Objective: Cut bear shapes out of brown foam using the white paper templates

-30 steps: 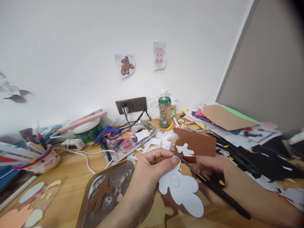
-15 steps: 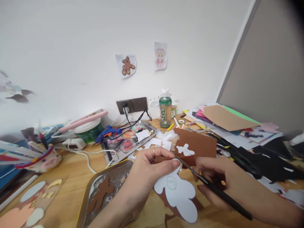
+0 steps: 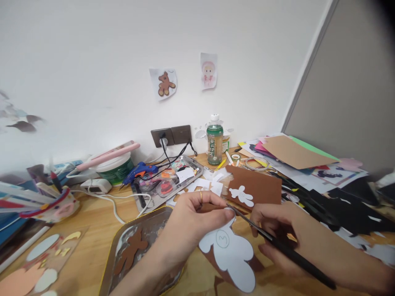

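My left hand (image 3: 197,222) is closed, with thumb and forefinger pinching the top of a white paper template (image 3: 228,255) marked with a circled 3. Brown sheet (image 3: 212,259) shows behind the template and past its edges. My right hand (image 3: 280,234) is closed on black-handled scissors (image 3: 286,248), seen nearly edge-on. Their thin metal tips are beside the left thumb, at the template's upper edge. Beyond the hands lies a larger brown sheet (image 3: 259,183) with a small white bear-shaped cutout (image 3: 242,195) on it.
A tray (image 3: 123,230) holding a brown bear shape (image 3: 132,248) sits by my left forearm. Behind are a metal tray (image 3: 140,201), blue glue gun (image 3: 140,170) with cords, and a bottle (image 3: 214,142). Black scraps (image 3: 348,213) and stacked coloured paper (image 3: 299,152) lie right; a pen holder (image 3: 58,209), left.
The scissors' handle end has shifted slightly right and down. A brown strip near the tips has dropped lower, uncovering more of the small white cutout. My left hand keeps its pinch.
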Demonstrator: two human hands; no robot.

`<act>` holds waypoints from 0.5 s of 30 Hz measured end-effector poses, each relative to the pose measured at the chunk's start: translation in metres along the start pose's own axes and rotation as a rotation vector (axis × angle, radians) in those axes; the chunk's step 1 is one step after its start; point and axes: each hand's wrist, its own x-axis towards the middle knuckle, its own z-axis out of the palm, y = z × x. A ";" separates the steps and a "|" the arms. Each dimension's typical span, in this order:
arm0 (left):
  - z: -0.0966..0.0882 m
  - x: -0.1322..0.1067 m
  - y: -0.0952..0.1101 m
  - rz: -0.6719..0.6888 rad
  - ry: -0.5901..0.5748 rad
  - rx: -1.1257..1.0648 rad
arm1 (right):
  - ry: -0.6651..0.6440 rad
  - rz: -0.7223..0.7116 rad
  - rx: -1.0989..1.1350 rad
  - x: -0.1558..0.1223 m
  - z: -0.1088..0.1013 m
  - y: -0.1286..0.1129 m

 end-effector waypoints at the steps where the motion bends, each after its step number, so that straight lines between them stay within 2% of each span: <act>1: 0.000 0.000 0.000 -0.004 0.003 0.000 | 0.004 -0.004 -0.009 0.000 0.001 0.001; 15: 0.001 -0.003 0.005 -0.018 0.011 0.067 | 0.060 -0.043 -0.093 -0.002 -0.002 0.008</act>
